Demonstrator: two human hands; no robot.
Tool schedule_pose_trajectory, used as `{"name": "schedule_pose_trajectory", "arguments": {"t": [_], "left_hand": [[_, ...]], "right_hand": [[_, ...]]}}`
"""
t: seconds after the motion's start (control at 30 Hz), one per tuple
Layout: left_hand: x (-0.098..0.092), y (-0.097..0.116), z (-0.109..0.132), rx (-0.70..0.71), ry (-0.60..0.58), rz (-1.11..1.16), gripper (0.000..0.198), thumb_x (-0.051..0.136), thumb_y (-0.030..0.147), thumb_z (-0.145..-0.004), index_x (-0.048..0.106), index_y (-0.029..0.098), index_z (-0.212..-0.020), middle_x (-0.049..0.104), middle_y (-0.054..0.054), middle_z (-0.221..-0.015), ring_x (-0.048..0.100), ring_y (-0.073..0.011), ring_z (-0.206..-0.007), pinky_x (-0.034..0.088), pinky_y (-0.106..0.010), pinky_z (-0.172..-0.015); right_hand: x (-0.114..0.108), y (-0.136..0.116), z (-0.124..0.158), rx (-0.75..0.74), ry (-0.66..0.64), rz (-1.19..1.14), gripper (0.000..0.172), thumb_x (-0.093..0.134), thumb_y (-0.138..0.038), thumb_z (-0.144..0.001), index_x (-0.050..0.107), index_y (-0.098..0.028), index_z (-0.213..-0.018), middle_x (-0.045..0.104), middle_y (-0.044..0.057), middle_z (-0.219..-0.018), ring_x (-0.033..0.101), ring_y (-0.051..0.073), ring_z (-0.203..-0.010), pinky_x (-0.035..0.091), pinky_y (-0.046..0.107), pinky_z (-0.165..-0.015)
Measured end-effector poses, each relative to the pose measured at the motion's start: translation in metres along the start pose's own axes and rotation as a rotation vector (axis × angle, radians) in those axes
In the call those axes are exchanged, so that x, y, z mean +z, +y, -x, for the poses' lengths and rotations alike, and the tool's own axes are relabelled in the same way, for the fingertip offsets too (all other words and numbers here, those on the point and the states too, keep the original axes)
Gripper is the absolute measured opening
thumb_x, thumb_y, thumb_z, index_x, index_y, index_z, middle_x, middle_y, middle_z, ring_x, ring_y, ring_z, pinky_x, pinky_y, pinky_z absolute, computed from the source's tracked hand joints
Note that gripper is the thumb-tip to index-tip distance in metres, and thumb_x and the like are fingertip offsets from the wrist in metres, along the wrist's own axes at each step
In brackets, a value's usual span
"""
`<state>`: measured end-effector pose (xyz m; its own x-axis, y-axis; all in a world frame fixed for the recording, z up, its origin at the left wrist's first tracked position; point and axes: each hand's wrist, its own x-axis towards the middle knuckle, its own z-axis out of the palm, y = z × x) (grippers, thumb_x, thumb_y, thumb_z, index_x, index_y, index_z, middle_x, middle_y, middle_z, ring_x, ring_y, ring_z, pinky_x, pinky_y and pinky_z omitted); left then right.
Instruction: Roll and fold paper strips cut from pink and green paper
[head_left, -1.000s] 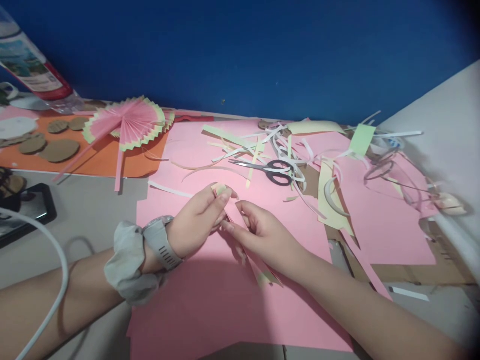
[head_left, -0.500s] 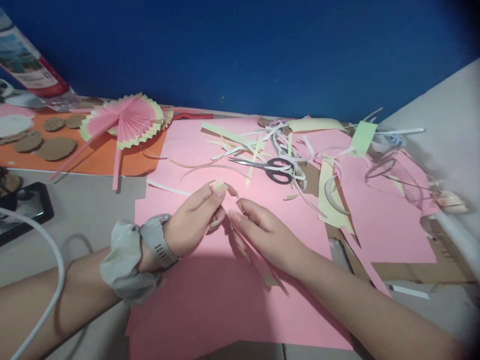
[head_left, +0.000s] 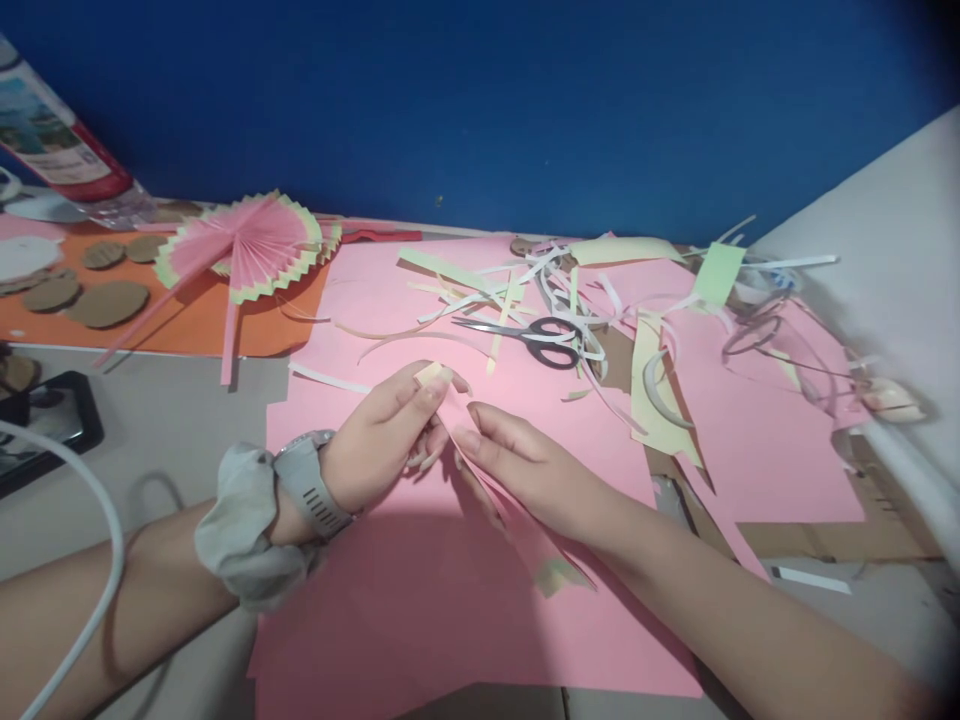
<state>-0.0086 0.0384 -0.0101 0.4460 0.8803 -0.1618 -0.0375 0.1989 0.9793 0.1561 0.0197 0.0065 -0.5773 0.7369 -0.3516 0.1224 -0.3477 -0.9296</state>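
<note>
Between my two hands is a narrow folded strip of pink paper (head_left: 517,520) with pale yellow ends, slanting from upper left to lower right. My left hand (head_left: 397,420), with a grey watch and a scrunchie at the wrist, pinches its upper yellow end between thumb and fingers. My right hand (head_left: 525,465) grips the strip further down, thumb on top and fingers partly hidden beneath. Under both hands lies a large pink sheet (head_left: 420,620). Just beyond them rest black-handled scissors (head_left: 551,342), closed, their blades pointing left.
A pleated pink and yellow paper fan (head_left: 255,245) with two sticks lies on orange paper (head_left: 262,330) beside cardboard discs (head_left: 109,303). A plastic bottle (head_left: 67,140) leans at the back left. A phone (head_left: 56,425) and white cable (head_left: 105,500) are at left. Paper scraps (head_left: 577,290) clutter the right.
The lower end of the pink strip has swung slightly right and its folds look a little more spread. Both hands keep their hold; the whole view has shifted a little.
</note>
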Motion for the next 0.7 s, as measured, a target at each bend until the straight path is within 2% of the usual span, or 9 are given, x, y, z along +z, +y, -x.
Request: {"name": "schedule_pose_trajectory", "arguments": {"t": [0.1,0.27,0.4,0.5,0.63,0.7], "left_hand": [[-0.001,0.001,0.0,-0.004,-0.014,0.024,0.025,0.036,0.044,-0.094,0.048,0.021,-0.097,0.04,0.01,-0.041,0.035,-0.0075,-0.032,0.034,-0.018,-0.037],[-0.001,0.002,-0.001,0.027,-0.084,0.089,0.024,0.036,0.043,-0.094,0.046,0.022,-0.094,0.04,0.011,-0.039,0.032,-0.0069,-0.029,0.035,-0.018,-0.034],[-0.001,0.001,-0.002,0.037,-0.102,0.112,0.025,0.035,0.045,-0.094,0.045,0.022,-0.093,0.041,0.011,-0.039,0.034,-0.0073,-0.028,0.035,-0.018,-0.032],[-0.001,-0.001,-0.001,0.044,-0.072,0.085,0.026,0.035,0.045,-0.094,0.046,0.021,-0.095,0.041,0.011,-0.04,0.035,-0.0072,-0.029,0.034,-0.017,-0.032],[0.001,-0.002,-0.001,0.035,0.013,0.064,0.029,0.031,0.044,-0.095,0.049,0.021,-0.097,0.042,0.01,-0.041,0.036,-0.0081,-0.031,0.035,-0.019,-0.034],[0.001,-0.002,-0.001,0.037,0.042,0.045,0.03,0.03,0.044,-0.096,0.05,0.02,-0.096,0.041,0.009,-0.041,0.037,-0.0088,-0.031,0.036,-0.021,-0.034]], "right_hand": [[0.0,-0.003,0.001,0.005,-0.032,-0.064,0.029,0.038,-0.043,-0.095,0.046,-0.019,-0.081,0.048,-0.007,-0.049,0.046,0.009,-0.046,0.04,0.023,-0.056],[-0.002,-0.007,0.002,0.039,-0.096,-0.157,0.026,0.037,-0.039,-0.096,0.046,-0.021,-0.08,0.046,-0.008,-0.046,0.042,0.008,-0.043,0.04,0.023,-0.057],[-0.001,-0.005,0.002,0.008,-0.099,-0.141,0.024,0.035,-0.034,-0.097,0.045,-0.02,-0.081,0.049,-0.008,-0.047,0.047,0.009,-0.046,0.043,0.027,-0.068],[0.001,-0.001,0.0,-0.032,-0.08,-0.127,0.023,0.035,-0.034,-0.097,0.043,-0.021,-0.081,0.053,-0.007,-0.049,0.053,0.01,-0.05,0.044,0.029,-0.073],[0.004,0.003,-0.003,-0.048,-0.056,-0.108,0.02,0.035,-0.034,-0.097,0.043,-0.021,-0.084,0.053,-0.008,-0.045,0.053,0.012,-0.047,0.045,0.029,-0.065],[0.005,0.004,-0.004,-0.057,-0.029,-0.092,0.02,0.035,-0.034,-0.097,0.043,-0.021,-0.084,0.053,-0.008,-0.044,0.053,0.012,-0.047,0.046,0.03,-0.065]]}}
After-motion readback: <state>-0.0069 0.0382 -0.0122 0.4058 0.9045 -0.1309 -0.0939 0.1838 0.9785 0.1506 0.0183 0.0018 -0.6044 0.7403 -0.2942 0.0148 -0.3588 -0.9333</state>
